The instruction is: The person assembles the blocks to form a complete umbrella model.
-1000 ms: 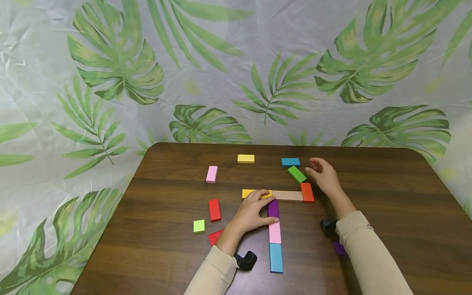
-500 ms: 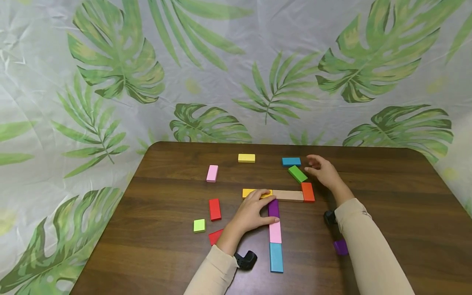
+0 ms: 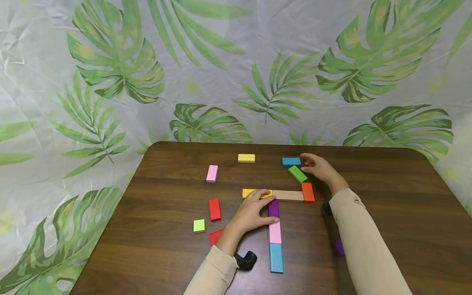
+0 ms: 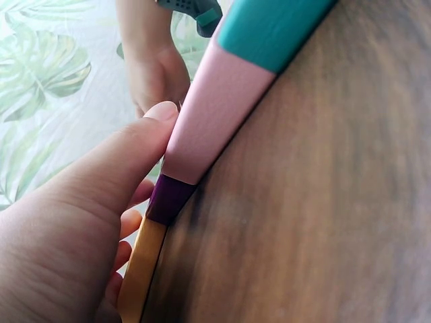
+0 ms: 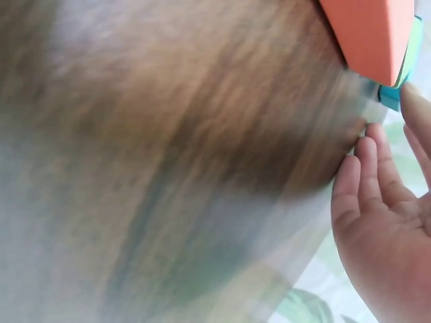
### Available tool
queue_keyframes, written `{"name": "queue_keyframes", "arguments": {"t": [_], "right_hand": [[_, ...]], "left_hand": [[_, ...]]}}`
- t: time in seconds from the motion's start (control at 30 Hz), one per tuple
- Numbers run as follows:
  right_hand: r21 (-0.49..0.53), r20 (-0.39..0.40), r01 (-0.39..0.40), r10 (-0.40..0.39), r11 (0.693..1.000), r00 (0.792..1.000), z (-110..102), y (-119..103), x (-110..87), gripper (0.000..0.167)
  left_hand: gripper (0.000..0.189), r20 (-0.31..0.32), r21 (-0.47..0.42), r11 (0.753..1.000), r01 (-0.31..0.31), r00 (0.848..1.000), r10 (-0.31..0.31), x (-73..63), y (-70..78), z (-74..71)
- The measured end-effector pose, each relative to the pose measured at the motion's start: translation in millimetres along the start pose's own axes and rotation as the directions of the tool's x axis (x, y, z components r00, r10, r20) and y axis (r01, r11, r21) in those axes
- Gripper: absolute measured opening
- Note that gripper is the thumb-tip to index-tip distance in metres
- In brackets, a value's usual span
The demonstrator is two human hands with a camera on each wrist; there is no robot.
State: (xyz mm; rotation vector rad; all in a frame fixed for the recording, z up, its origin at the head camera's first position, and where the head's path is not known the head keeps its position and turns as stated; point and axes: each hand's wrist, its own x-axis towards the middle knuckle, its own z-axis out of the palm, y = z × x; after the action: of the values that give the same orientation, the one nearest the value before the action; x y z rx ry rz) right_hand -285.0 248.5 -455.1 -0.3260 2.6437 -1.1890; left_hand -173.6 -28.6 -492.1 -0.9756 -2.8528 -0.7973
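The right hand (image 3: pixel 321 169), thumb and fingers apart, is at the blue block (image 3: pixel 291 162)'s three o'clock: likely light, stiff, best pinched across its long sides; the left hand (image 3: pixel 248 214) lies spread.

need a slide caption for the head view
Left hand rests on a T-shaped block layout, right hand beside the darker blue block and the green block.

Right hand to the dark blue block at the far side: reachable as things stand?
Looks like yes. The right hand is at the right end of the dark blue block, with nothing visible between. The green block lies close on the near side, so the thumb might brush it.
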Motion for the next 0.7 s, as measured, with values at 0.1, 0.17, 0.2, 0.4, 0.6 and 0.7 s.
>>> {"name": "queue_keyframes", "arguments": {"t": [0.1,0.17,0.2,0.4,0.6,0.7], "right_hand": [[-0.036,0.022,0.001,0.000,0.999,1.000,0.4,-3.8,3.5,0.052],[-0.062,0.029,0.000,0.002,0.998,1.000,0.5,-4.9,5.5,0.052],[-0.073,0.032,-0.002,0.004,0.997,0.999,0.5,-5.0,6.5,0.052],[-0.123,0.032,0.004,0.000,0.992,0.999,1.5,-5.6,9.8,0.049],[-0.152,-0.007,-0.034,0.033,0.988,0.999,5.5,-8.4,11.7,0.043],[-0.156,-0.030,-0.065,0.061,0.986,0.998,6.5,-10.0,12.0,0.040]], "left_hand": [[0.065,-0.003,0.004,1.000,-0.004,1.000,0.004,-0.3,-0.4,-0.5],[0.064,-0.005,0.006,1.000,-0.004,1.000,0.004,-0.2,-0.5,-0.5],[0.064,-0.005,0.007,1.000,-0.005,1.000,0.005,-0.2,-0.5,-0.2],[0.065,-0.002,0.006,1.000,-0.001,1.000,0.001,-0.1,-0.8,0.3],[0.065,0.005,-0.001,1.000,0.009,1.000,-0.009,-0.2,-0.7,0.4],[0.065,-0.002,0.002,1.000,0.005,1.000,-0.005,-0.2,-0.6,0.4]]}}
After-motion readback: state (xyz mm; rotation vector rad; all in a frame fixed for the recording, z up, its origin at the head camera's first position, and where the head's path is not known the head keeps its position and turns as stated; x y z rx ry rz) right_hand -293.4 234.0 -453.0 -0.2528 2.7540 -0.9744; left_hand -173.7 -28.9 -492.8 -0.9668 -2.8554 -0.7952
